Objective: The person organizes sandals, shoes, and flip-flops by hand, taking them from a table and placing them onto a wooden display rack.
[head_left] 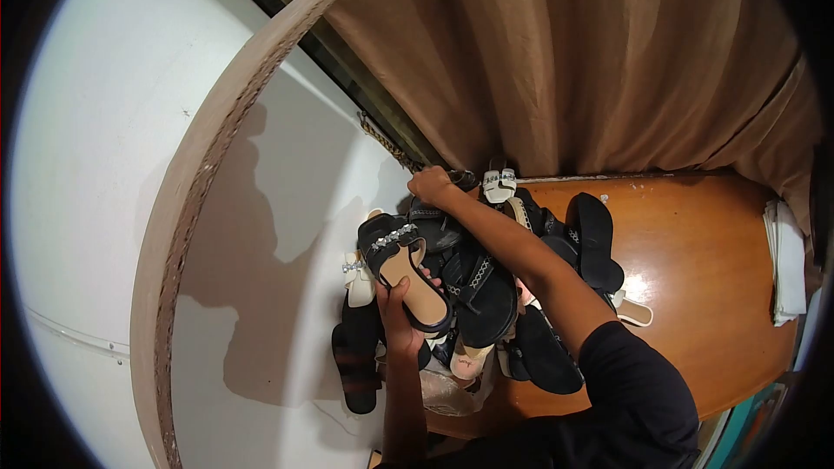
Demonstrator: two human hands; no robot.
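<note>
My left hand (398,320) grips a black slide sandal (420,292) with a tan insole and a jewelled strap, thumb on the insole. My right hand (431,185) is closed at the far side of the pile, beside dark footwear; what its fingers hold is hidden. Under and around both hands lies a heap of sandals, among them a black one with crisscross stitching (486,300). A white sandal with a decorated strap (499,184) lies at the back. Another white sandal (358,282) is left of my left hand. My right forearm covers part of the heap.
The heap rests on a brown wooden table (695,269). Black soles (596,239) and a pale sandal (637,312) lie to the right. A clear plastic bag (447,395) sits at the front. Folded white cloth (784,265) is at the right edge; a brown curtain (591,61) hangs behind.
</note>
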